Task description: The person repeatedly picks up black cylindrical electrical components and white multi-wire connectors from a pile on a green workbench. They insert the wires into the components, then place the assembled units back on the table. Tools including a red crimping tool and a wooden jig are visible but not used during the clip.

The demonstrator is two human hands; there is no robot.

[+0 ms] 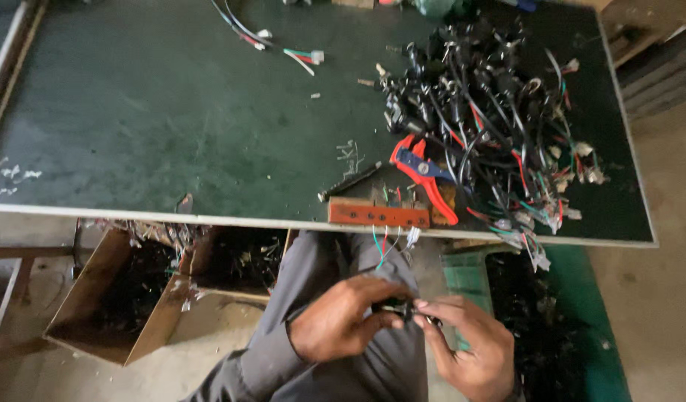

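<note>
1. A small black wired part (397, 307) is held low in the frame, just right of centre, over a lap in grey trousers (335, 275).
2. The left hand (341, 318) is seen at the bottom centre; its grip is closed together on the left end of the black part, thumb and fingers pinched on it.
3. The right hand (468, 348) is seen at the lower right; its fingertips are pinched on the right end of the same part, so both grips are clamped on it.
4. Thin green, red and white wires (381, 247) are seen rising from the hands toward the bench edge.
5. A dark green bench (172, 119) fills the upper half of the frame.
6. An orange-brown wooden block (378, 215) lies at the bench's near edge, just above the hands.
7. A red and blue wire-stripping plier (425, 176) lies beside the block, touching a large tangled heap of black cables with coloured leads (492, 112) in the upper right.
8. A loose bundle of coloured wires with a white plug (283, 45) lies at the top centre, well apart from the heap.
9. An open cardboard box of wire scraps (134, 290) stands on the floor at the lower left.
</note>
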